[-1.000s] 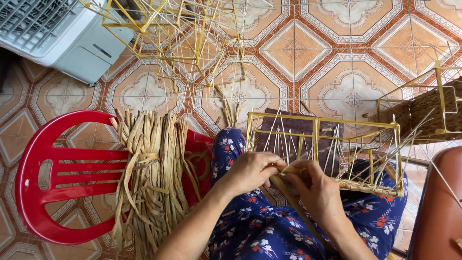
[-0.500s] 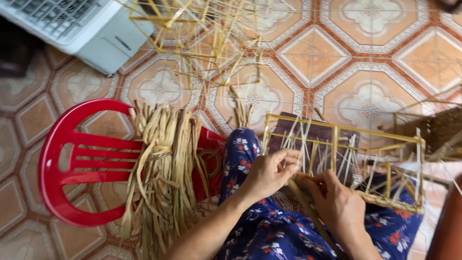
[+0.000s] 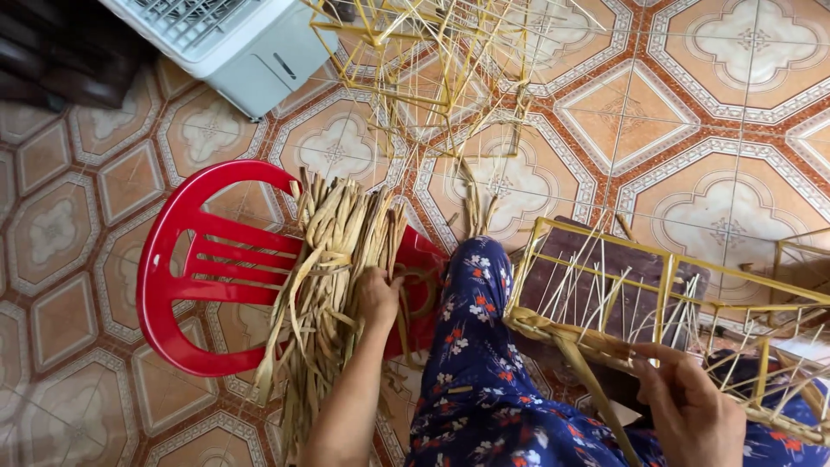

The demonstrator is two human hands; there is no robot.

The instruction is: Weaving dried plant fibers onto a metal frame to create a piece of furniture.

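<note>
Hands work well apart: the left hand (image 3: pixel 378 297) is sunk into a bundle of dried straw-coloured fibre strips (image 3: pixel 333 285), fingers curled among the strands, though how many it has pinched I cannot tell. That bundle lies draped across a red plastic chair (image 3: pixel 186 277) tipped on its back on the patterned floor tiles (image 3: pixel 692 130). The right hand (image 3: pixel 687 406) is closed around the near rim of a rectangular yellow basket frame (image 3: pixel 666 285), gripping it where a flat woven strip (image 3: pixel 588 380) runs along the rim and slants down toward the lap. The frame rests across knees in blue floral trousers (image 3: pixel 484 380), with thin pale spokes standing up inside it. A second, unfinished frame of yellow sticks (image 3: pixel 432 60) stands on the floor beyond, near the top of the view. Just left of it sits a white box-shaped appliance (image 3: pixel 225 39) with a grille on top.
</note>
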